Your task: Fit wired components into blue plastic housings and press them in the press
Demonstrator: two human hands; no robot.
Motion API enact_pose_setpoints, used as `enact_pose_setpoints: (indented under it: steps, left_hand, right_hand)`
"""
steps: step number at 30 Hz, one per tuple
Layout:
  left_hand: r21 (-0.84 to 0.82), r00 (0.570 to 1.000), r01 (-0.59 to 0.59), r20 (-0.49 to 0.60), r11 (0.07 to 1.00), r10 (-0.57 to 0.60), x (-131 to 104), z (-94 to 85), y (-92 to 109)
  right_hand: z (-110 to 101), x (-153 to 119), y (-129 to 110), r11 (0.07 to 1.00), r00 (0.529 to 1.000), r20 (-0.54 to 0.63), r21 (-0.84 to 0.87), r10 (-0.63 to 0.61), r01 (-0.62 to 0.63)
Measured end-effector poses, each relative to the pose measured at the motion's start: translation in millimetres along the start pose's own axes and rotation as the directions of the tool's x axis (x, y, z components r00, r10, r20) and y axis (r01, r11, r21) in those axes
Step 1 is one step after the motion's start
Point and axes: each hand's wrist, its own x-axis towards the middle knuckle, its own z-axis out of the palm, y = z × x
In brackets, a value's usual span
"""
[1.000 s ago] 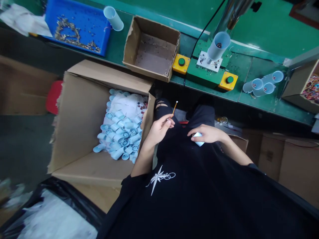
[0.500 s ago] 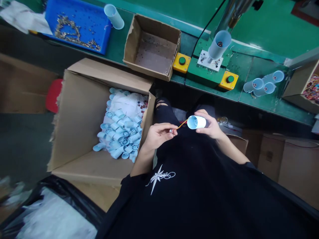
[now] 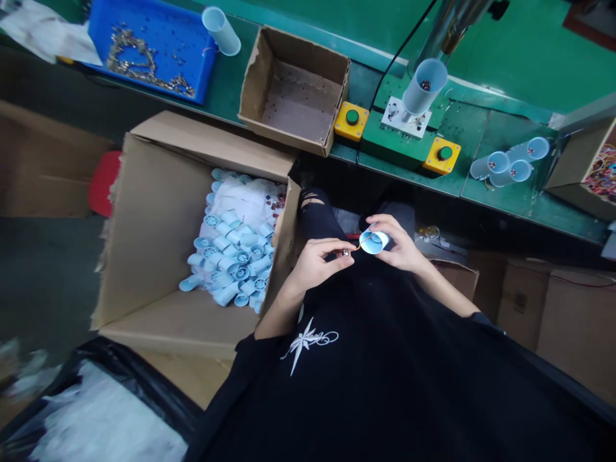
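Between finger and thumb, my left hand [image 3: 321, 262] pinches a small shiny metal part [image 3: 346, 253] with thin orange-yellow wires [image 3: 357, 248] on it. Those wires run into the open end of a light blue plastic cup [image 3: 373, 242]. My right hand [image 3: 400, 247] is wrapped round that cup from the right, its mouth tilted toward my left hand. Both hands are close together above my lap. To the left, an open cardboard box [image 3: 158, 244] holds many similar light blue cups [image 3: 240, 256] and a white plastic bag.
Ahead runs a green bench with a blue tray [image 3: 158, 48] of metal pieces and a small carton [image 3: 298, 96]. A press holds a cup [image 3: 424, 86] between yellow button boxes [image 3: 350, 121]. Three cups [image 3: 510, 163] lie right, beside a carton of wires [image 3: 601, 167].
My left hand has moved right with the metal part, nearer the cup's mouth. My right hand has shifted its fingers on the cup, and the cup is turned more toward the camera.
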Motion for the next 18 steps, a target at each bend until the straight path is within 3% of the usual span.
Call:
enact_pose_setpoints:
  steps: [10, 18]
  left_hand:
    - [0.024, 1.000, 0.022, 0.002, 0.999, -0.022, 5, 3.0, -5]
    - [0.047, 0.988, -0.157, 0.015, 0.987, 0.156, 14, 13.8, 5]
  right_hand:
    - [1, -1, 3, 0.998, 0.998, 0.022, -0.006, -0.055, 0.056]
    - [3, 4, 2, 0.991, 0.994, 0.028, -0.073, -0.109, 0.111]
